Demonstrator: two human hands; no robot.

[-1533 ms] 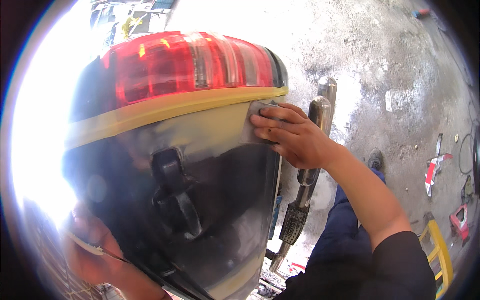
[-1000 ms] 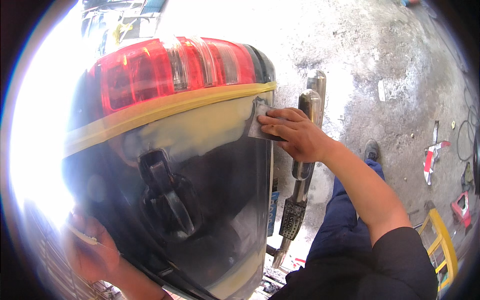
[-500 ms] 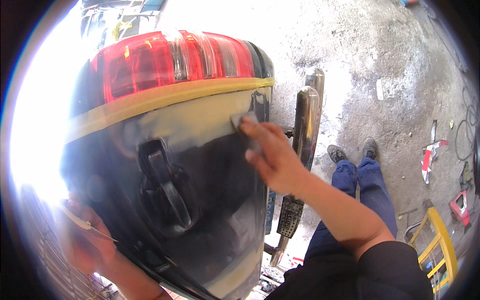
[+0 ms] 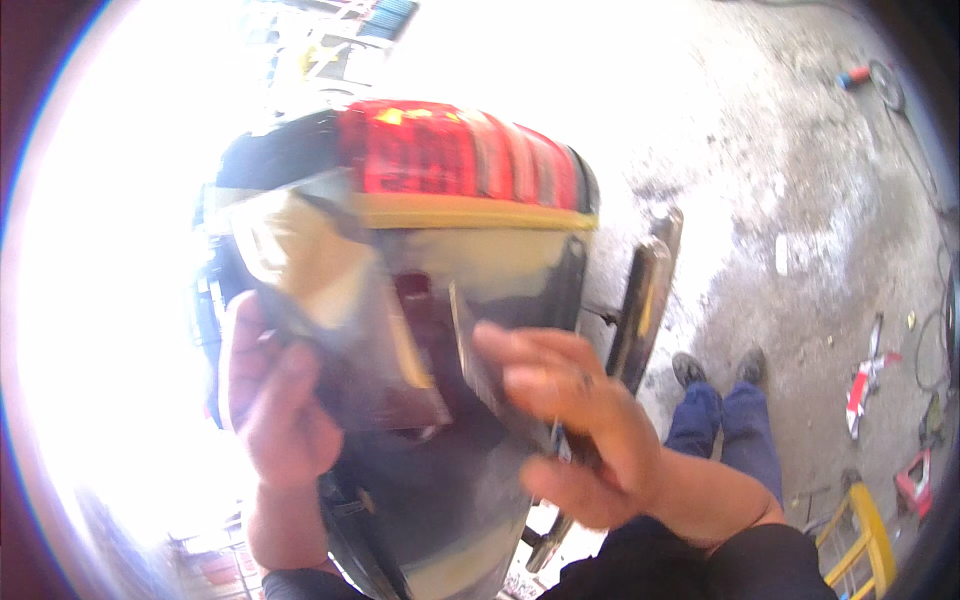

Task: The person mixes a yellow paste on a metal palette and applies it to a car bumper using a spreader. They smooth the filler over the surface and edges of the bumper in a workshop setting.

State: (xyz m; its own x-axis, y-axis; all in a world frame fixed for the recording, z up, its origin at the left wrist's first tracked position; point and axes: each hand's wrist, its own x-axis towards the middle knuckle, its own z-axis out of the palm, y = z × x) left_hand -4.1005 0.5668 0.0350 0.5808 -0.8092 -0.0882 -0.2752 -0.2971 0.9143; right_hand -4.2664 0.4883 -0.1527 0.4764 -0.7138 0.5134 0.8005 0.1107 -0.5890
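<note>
My left hand (image 4: 275, 400) grips a flat, shiny board (image 4: 355, 345) smeared with cream-yellow putty (image 4: 300, 245). Close to the board's right side, my right hand (image 4: 590, 425) pinches a thin grey putty spreader (image 4: 468, 345), seen nearly edge-on and blurred. Behind both hands is a dark vehicle panel (image 4: 430, 510); its handle recess is partly covered by the board. A pale putty band (image 4: 500, 265) runs along the panel under yellow masking tape (image 4: 480, 213). Above the tape sits a red and clear tail light (image 4: 420, 150).
A metal tube bumper (image 4: 640, 300) stands out right of the panel. My shoes (image 4: 720, 368) rest on the rough concrete floor (image 4: 730, 170). Farther right lie a red and white piece (image 4: 860, 395), a red triangular part (image 4: 913, 485) and a yellow frame (image 4: 868, 540). Glare washes out the left side.
My right hand has come off the putty band and moved down toward the board. My left hand has raised the putty board in front of the panel. The view has shifted too.
</note>
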